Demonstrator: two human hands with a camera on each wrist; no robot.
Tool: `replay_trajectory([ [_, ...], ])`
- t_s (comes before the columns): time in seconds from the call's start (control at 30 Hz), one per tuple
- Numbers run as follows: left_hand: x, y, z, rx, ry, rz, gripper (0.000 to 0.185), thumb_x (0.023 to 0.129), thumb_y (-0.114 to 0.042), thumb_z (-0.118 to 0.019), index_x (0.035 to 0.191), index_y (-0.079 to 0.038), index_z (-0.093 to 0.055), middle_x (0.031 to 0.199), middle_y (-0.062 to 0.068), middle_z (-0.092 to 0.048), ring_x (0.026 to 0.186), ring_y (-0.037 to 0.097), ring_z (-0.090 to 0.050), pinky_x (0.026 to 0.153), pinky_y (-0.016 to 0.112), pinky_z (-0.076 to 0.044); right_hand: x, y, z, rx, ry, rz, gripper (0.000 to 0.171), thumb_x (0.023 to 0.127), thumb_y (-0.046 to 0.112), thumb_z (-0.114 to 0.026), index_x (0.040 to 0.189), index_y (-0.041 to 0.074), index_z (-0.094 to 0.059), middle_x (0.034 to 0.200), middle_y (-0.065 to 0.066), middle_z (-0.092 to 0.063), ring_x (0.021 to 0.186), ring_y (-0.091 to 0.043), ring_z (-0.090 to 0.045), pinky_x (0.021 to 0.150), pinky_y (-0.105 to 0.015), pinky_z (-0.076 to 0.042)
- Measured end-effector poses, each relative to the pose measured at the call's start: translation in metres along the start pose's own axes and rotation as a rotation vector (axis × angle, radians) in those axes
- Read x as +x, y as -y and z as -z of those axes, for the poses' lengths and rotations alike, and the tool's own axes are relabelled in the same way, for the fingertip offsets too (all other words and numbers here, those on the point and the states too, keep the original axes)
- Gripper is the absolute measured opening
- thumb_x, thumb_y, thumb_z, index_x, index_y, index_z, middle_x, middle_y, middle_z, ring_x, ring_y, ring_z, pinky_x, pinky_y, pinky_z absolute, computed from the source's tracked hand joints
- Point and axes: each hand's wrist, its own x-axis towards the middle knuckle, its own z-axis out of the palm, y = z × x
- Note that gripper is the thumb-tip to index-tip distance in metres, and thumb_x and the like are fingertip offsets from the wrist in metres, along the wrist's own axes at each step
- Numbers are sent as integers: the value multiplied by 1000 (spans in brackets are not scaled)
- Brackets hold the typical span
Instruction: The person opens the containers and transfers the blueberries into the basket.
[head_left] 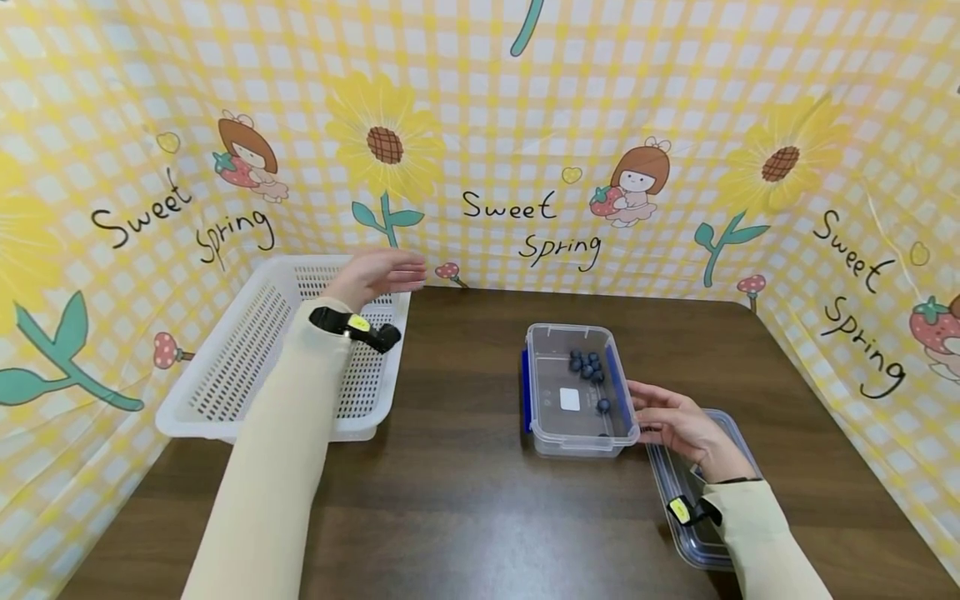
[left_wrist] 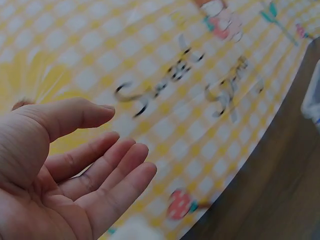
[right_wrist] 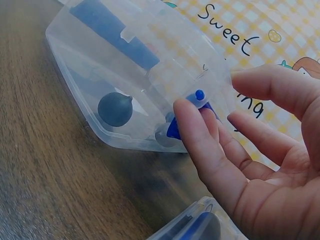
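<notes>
My left hand (head_left: pixel 378 275) hovers over the far right part of a white plastic basket (head_left: pixel 176 423), with nothing in it; the left wrist view shows its fingers relaxed and the thumb apart. A clear plastic food box (head_left: pixel 551 425) with blue side latches stands uncovered on the table. Several blueberries (head_left: pixel 587 365) lie in its far half, and another blueberry (head_left: pixel 603 406) sits nearer. At the box's right side, my right hand (head_left: pixel 678 429) touches the wall with extended fingers. In the right wrist view, a fingertip lies against the blue latch (right_wrist: pixel 172 129), partly hiding it.
A clear rectangular lid (head_left: pixel 701 540) lies on the table right of the box, partly under my right hand and wrist. The dark wooden table (head_left: pixel 450 500) is bounded at the back and sides by a yellow checked cloth (head_left: pixel 480 100).
</notes>
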Motion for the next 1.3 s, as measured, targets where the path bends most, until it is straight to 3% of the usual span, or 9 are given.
replay_trajectory([
  [0.1,3,2,-25,-7,43,-8,40,98,-4,-62,134,10,-52,98,11,-70,91,22,-70,92,39,-57,0,1,0,-9,-6,2,47,96,-12,-49,125,21,-68,118,-6,-67,90,-18,-71,79,-35,-61],
  [0.17,4,3,-41,-5,89,-8,43,98,-3,-61,136,13,-49,97,11,-70,93,24,-70,91,40,-57,-1,1,-1,-11,-11,0,47,96,-11,-50,125,21,-68,117,-6,-67,90,-18,-71,79,-35,-61],
  [0.4,6,10,-98,47,226,-16,38,98,-1,-59,133,14,-52,128,31,-59,115,38,-61,94,41,-55,-1,1,0,-8,-18,-6,47,96,-11,-50,124,21,-69,117,-5,-67,91,-18,-70,79,-36,-61],
  [0.57,7,20,-133,63,292,-20,34,97,1,-61,128,13,-56,127,31,-59,93,28,-69,96,44,-54,0,0,0,-4,-22,-7,47,96,-11,-49,124,21,-69,116,-5,-67,91,-19,-70,80,-37,-61],
  [0.67,6,30,-151,93,338,-9,33,95,3,-62,126,14,-58,125,30,-61,92,28,-70,96,44,-54,0,0,0,-4,-20,-5,47,96,-12,-49,124,21,-69,117,-6,-67,92,-19,-70,80,-37,-61],
  [0.87,3,47,-180,192,416,34,32,93,2,-65,123,13,-61,125,31,-61,110,37,-65,96,43,-54,0,0,0,4,-22,-13,46,97,-11,-49,125,20,-69,117,-6,-67,92,-20,-70,81,-38,-61],
  [1.1,-3,74,-204,323,504,41,24,91,0,-68,112,12,-67,103,21,-72,105,37,-67,91,44,-57,-1,2,-1,-2,-53,-27,44,97,-10,-51,123,21,-70,116,-7,-67,91,-20,-71,81,-38,-61],
  [1.3,-5,101,-225,400,559,93,20,90,1,-68,106,13,-69,108,29,-68,94,34,-71,77,38,-62,-1,2,-1,-2,-54,-34,44,98,-9,-49,122,22,-70,116,-6,-68,90,-19,-71,81,-37,-61],
])
